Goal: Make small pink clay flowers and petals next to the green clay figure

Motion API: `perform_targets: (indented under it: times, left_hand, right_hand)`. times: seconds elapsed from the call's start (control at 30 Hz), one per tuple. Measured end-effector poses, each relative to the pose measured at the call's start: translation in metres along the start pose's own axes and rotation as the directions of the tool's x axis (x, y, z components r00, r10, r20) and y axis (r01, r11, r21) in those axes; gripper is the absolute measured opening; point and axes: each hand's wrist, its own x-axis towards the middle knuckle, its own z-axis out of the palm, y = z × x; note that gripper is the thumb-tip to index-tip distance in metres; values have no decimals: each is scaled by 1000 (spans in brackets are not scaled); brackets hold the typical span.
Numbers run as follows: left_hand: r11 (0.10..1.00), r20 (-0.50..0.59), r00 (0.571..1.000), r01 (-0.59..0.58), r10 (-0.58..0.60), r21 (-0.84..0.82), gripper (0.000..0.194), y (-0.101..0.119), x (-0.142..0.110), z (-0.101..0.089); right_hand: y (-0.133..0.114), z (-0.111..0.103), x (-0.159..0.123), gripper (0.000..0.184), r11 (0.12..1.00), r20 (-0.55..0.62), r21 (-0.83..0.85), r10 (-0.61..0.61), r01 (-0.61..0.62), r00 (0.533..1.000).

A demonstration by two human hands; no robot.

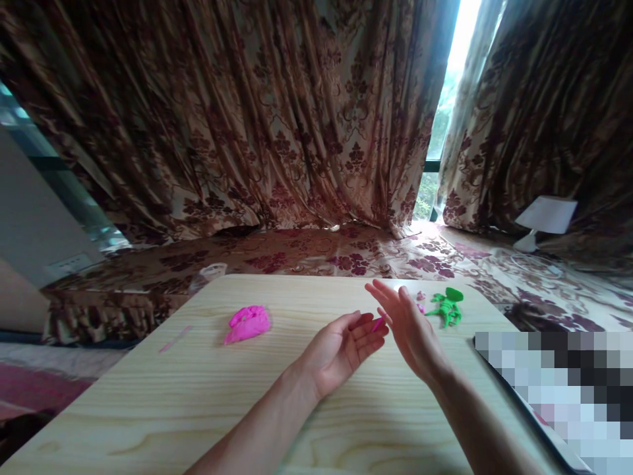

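Over the pale wood-grain worktop (pixel 158 409), we hold our left hand (pixel 346 353) open, palm showing, and our right hand (pixel 408 326) open, fingers extended. Between them is a small bright-pink piece (pixel 378 324); we cannot tell which supports it. Beyond lie a crumpled bright-pink lump (pixel 250 323), left, and a spindly green figure (pixel 446 311), right.

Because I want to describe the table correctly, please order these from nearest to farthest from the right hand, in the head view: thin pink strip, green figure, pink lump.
1. Green figure: just to the right of the right hand.
2. Pink lump: left part of the table.
3. Thin pink strip: farther left.
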Motion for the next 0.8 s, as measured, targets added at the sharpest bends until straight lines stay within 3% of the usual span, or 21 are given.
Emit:
perform_targets:
  times: [0.07, 0.2, 0.4, 0.57, 0.8]
  left_hand:
    - [991, -75, 994, -73, 82, 108, 28, -1, 0, 0]
    - [938, -181, 960, -148, 211, 313, 29, 1, 0, 0]
    - [876, -155, 937, -222, 314, 429, 19, 8, 0, -3]
    - [871, -177, 936, -199, 305, 448, 20, 9, 1, -8]
    - [830, -95, 961, -171, 259, 531, 20, 11, -1, -9]
  right_hand:
    - [-2, -3, 1, 43, 1000, -17, -30, 3, -4, 1000]
    - [-5, -7, 1, 33, 947, 2, -316, -68, 65, 998]
    - [2, -1, -3, 25, 757, 201, -590, -198, 280, 959]
    - [9, 1, -2, 17, 621, 200, -695, -316, 361, 928]
    - [8, -1, -2, 14, 590, 186, -723, -333, 358, 924]
